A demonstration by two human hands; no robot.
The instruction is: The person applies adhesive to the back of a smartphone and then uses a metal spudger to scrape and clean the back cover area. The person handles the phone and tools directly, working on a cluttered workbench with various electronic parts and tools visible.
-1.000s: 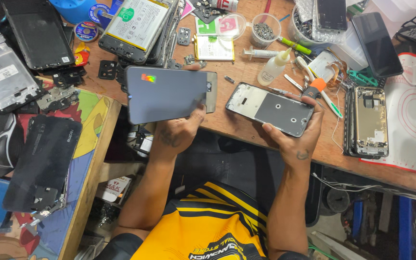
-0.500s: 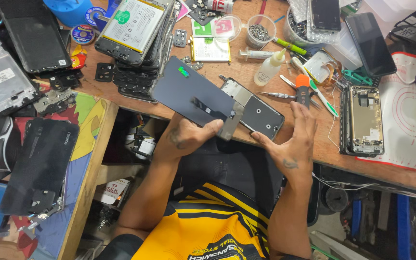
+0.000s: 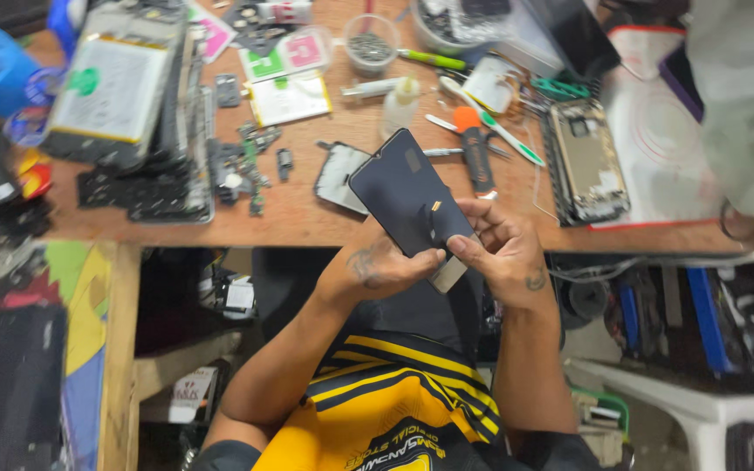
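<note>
Dark flat rectangular phone screen panel [image 3: 405, 190] at frame centre, tilted, over near edge of brown wooden workbench [image 3: 307, 214]. Left hand [image 3: 386, 266] pinching lower edge. Right hand [image 3: 497, 247] gripping lower right corner, fingers curled on it. Opened phone body with bare metal frame [image 3: 586, 161] flat on bench, upper right. Orange-capped dark screwdriver [image 3: 475, 144] just behind panel.
</note>
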